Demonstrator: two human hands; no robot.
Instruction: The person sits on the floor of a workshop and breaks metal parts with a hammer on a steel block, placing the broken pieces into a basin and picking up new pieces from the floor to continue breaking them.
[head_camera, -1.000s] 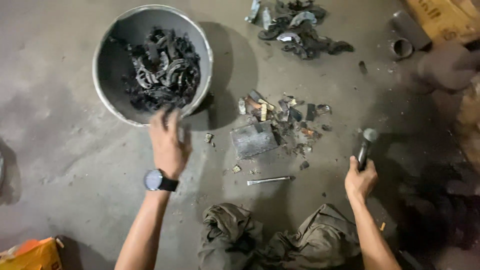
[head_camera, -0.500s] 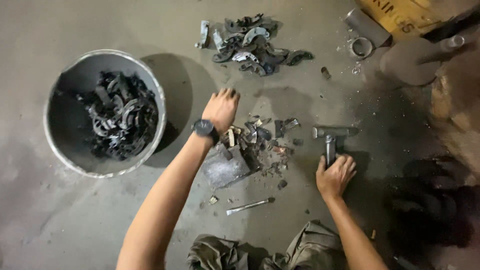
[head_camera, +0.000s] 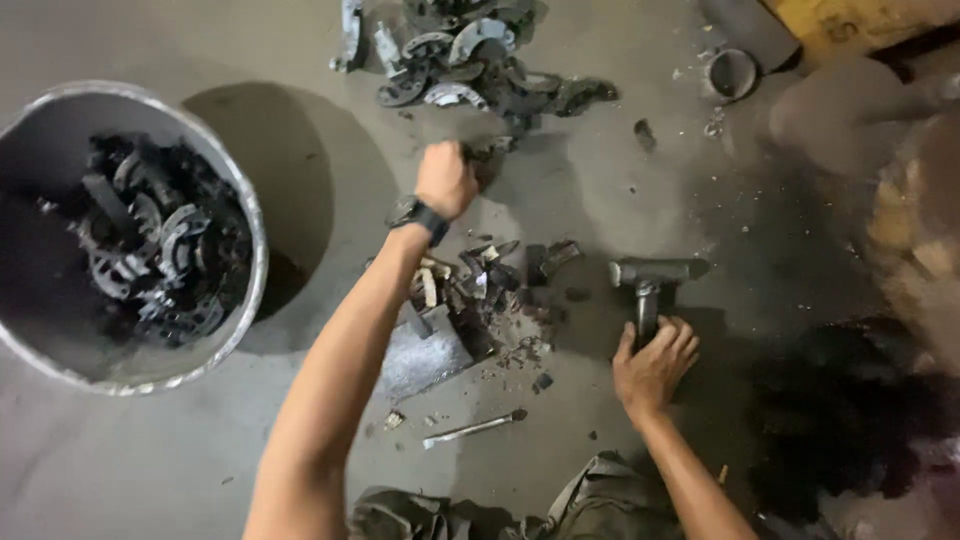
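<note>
Your left hand (head_camera: 445, 178) fingers clench a dark piece; right hand (head_camera: 655, 368) grips the hammer (head_camera: 650, 285). Bucket (head_camera: 245, 200) part-filled; scrap pile (head_camera: 470, 55) remains.

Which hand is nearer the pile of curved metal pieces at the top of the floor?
Left. The left hand is closed right at the lower edge of the pile of curved metal pieces. The right hand is far below it, gripping the hammer handle.
</note>
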